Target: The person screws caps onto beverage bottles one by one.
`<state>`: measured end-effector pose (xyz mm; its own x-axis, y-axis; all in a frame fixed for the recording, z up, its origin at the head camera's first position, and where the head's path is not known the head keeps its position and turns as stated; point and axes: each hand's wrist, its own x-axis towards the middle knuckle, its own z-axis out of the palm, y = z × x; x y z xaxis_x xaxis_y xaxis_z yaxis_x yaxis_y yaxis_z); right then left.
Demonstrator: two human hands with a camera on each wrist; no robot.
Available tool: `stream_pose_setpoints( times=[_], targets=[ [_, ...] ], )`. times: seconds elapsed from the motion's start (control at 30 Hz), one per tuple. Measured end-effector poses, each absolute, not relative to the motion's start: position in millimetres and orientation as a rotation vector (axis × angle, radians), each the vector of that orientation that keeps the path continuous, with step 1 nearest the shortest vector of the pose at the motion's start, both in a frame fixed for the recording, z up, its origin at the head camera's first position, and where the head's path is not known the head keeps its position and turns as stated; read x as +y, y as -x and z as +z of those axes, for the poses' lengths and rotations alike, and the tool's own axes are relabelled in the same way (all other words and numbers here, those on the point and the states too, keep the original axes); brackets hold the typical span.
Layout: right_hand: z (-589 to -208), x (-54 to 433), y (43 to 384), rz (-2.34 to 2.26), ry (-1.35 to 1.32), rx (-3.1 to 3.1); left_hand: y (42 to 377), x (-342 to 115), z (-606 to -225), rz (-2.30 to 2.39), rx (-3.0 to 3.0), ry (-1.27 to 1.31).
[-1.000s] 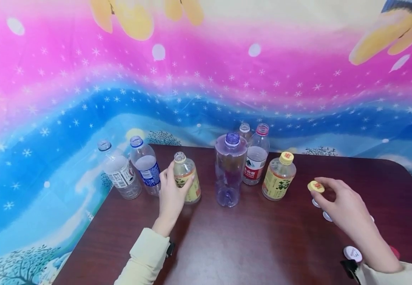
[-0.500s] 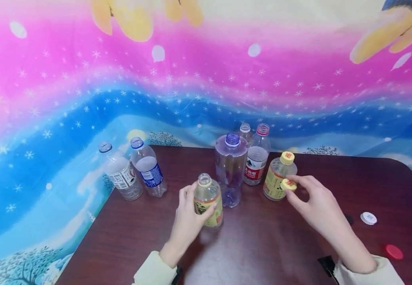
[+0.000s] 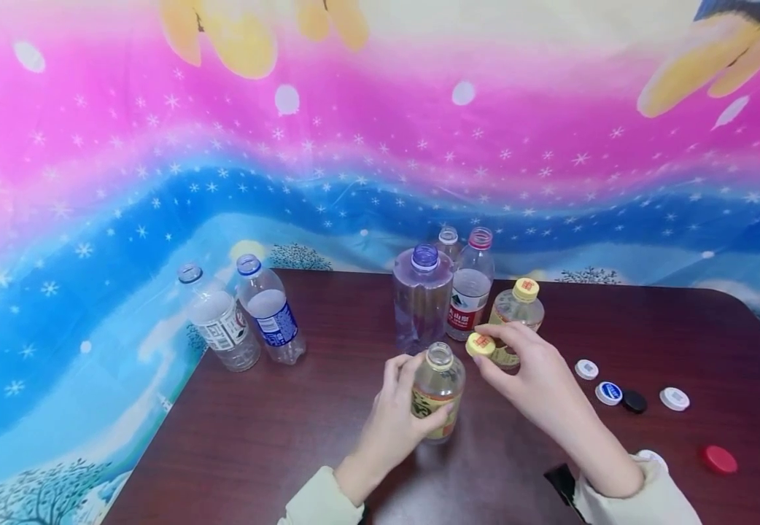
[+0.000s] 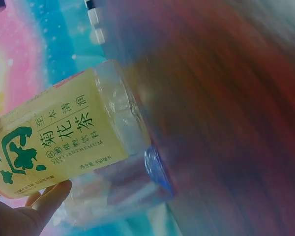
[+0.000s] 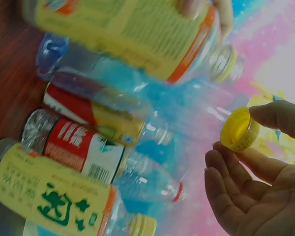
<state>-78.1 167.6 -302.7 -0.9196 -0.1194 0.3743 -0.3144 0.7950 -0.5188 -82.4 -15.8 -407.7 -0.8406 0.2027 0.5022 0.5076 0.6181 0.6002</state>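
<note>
My left hand grips an uncapped bottle with a yellow chrysanthemum tea label. In the left wrist view the same tea bottle shows its printed front, thumb and fingers at its upper part. Between thumb and fingers my right hand pinches a yellow bottle cap, just right of the open bottle mouth. The right wrist view shows the hollow underside of the cap, apart from the bottle neck. Behind the right hand stands a second tea bottle, its yellow cap on.
A purple-tinted bottle, a red-label bottle and another clear one stand behind the hands. Two uncapped bottles stand at left, one with a blue label. Several loose caps, including a red cap, lie at right.
My left hand has carried the tea bottle from beside the left bottles rightward and nearer to me. My right hand has brought the yellow cap leftward from above the loose caps to beside the bottle mouth.
</note>
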Motion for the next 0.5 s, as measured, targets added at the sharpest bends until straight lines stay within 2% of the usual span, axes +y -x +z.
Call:
stream_pose_setpoints(
  times=[0.5],
  targets=[
    [-307,151,79,0.914,-0.412,-2.694,84,0,-411,-1.085,-2.46,0.673]
  ],
)
